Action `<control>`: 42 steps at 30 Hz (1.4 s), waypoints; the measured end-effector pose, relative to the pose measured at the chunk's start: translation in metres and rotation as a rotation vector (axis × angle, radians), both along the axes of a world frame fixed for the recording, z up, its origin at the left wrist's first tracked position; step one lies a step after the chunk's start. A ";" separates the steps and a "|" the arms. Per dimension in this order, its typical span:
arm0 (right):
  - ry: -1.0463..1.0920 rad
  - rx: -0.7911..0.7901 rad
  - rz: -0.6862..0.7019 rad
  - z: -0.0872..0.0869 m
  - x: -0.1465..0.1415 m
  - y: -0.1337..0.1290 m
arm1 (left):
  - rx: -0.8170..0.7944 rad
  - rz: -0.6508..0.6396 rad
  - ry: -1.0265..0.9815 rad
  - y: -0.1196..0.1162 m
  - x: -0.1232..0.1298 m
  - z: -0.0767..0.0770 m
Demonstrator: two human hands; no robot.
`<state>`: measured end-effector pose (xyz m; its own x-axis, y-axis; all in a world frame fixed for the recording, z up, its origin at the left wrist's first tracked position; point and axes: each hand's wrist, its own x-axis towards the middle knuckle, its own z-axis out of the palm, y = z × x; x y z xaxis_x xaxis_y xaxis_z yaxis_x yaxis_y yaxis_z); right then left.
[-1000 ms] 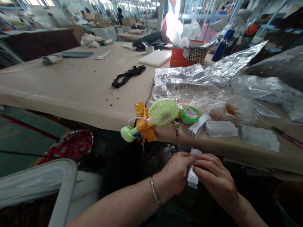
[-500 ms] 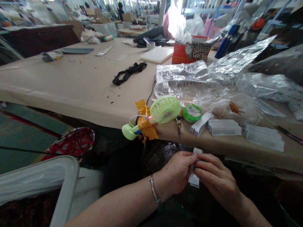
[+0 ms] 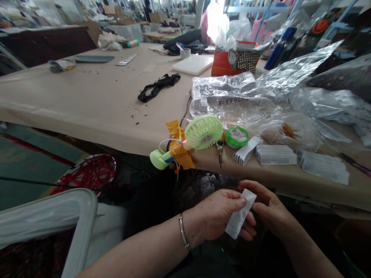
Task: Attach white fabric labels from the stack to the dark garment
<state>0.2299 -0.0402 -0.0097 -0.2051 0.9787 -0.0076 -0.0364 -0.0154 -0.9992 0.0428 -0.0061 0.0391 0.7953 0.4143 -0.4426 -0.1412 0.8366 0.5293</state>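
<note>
My left hand, with a bangle on its wrist, pinches a white printed label between thumb and fingers, in front of the table edge. The label slants and its text side faces up. Close on its right is my right hand, fingers curved and apart, with nothing visible in it. On the table edge above the hands are a fanned bundle of labels, a middle stack of labels and a right stack of labels.
A green fan is taped to the table edge, beside a pointed metal tool and a green round container. Clear plastic bags lie behind. A white bin stands at lower left.
My right hand has come off the label and opened slightly to its right. In my left hand the label has tilted and now shows more of its printed face.
</note>
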 end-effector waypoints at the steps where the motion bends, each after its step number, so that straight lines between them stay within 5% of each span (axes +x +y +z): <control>1: 0.070 -0.093 0.097 -0.003 0.000 0.002 | 0.011 -0.015 0.008 -0.001 -0.001 0.000; 3: 0.176 -0.193 0.181 -0.005 -0.003 0.005 | 0.026 -0.042 0.029 -0.002 -0.001 0.002; 11: 0.342 -0.257 0.144 0.000 -0.019 0.008 | 0.071 -0.042 0.096 -0.005 -0.004 -0.003; 15: 0.033 -0.142 -0.036 0.007 -0.018 0.004 | 0.074 0.024 0.095 -0.003 -0.005 -0.005; 20: -0.544 0.283 -0.207 0.021 -0.022 -0.003 | 0.066 0.071 0.117 0.001 -0.006 -0.004; 25: -0.685 0.417 -0.220 0.024 -0.031 -0.004 | 0.053 0.084 0.144 0.002 -0.007 -0.003; 35: -0.240 -0.064 -0.301 0.019 -0.036 0.007 | 0.116 0.158 0.156 0.001 -0.012 -0.007; 42: -0.192 -0.109 -0.300 0.030 -0.051 0.019 | 0.223 0.224 0.239 0.000 -0.015 0.001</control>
